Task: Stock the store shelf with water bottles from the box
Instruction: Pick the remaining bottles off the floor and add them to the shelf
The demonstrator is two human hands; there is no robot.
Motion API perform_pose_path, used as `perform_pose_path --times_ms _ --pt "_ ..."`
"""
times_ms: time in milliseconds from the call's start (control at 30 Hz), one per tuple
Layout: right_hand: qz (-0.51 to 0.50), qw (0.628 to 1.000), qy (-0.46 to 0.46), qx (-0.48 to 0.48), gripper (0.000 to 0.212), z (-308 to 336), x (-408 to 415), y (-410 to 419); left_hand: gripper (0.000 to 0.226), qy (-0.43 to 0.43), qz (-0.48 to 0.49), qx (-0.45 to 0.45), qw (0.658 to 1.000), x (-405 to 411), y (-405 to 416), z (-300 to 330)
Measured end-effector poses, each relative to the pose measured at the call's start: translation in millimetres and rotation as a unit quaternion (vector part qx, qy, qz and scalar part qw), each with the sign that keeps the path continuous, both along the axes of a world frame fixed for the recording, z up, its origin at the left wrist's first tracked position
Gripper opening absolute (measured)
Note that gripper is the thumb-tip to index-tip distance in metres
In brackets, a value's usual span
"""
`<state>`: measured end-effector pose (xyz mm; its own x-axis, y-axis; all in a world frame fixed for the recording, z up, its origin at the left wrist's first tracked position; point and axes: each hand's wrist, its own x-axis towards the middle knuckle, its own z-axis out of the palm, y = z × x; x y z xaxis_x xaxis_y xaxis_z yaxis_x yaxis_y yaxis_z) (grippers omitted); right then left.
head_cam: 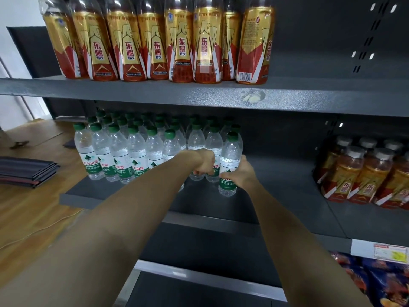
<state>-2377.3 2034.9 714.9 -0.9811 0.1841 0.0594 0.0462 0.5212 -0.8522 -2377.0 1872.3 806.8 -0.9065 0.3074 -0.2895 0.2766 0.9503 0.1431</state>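
Note:
Several clear water bottles (119,151) with green caps and green labels stand in rows on the dark middle shelf (276,187). My right hand (242,173) grips one water bottle (229,160) upright at the right end of the front row. My left hand (204,161) is curled round the lower part of a neighbouring bottle (197,140) just to its left. The box is out of view.
Gold-and-red drink bottles (155,41) fill the upper shelf (199,96). More of them (363,173) stand at the right of the middle shelf, with bare shelf between them and the water. A stack of dark panels (26,171) lies on the wooden floor at left.

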Motion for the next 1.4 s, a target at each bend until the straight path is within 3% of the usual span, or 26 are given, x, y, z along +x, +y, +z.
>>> perform_pose_path --times_ms 333,533,733,1067,1200,1267,1400 --pt "-0.042 0.997 -0.066 0.022 0.091 -3 15 -8 0.016 0.009 -0.014 -0.006 1.000 21 -9 3" --pt "-0.053 0.994 -0.083 0.049 0.074 -3 66 -17 0.016 0.014 -0.047 0.001 0.999 51 -17 -6" --pt "-0.061 0.988 -0.092 0.104 0.035 -3 133 -32 0.012 0.021 -0.104 0.019 0.994 93 -31 -30" --pt "-0.103 0.961 -0.227 0.123 0.033 -98 264 -45 0.022 -0.076 -0.174 0.041 0.981 170 -32 -150" --pt "-0.092 0.946 -0.290 0.111 0.024 -156 298 -42 0.010 -0.118 -0.182 0.025 0.976 199 -23 -212" --pt "-0.083 0.940 -0.317 0.093 0.032 -188 309 -39 0.009 -0.127 -0.173 0.023 0.976 211 -21 -246" --pt "-0.079 0.927 -0.361 0.059 0.024 -253 334 -34 0.008 -0.197 -0.127 0.025 0.972 232 -17 -322"
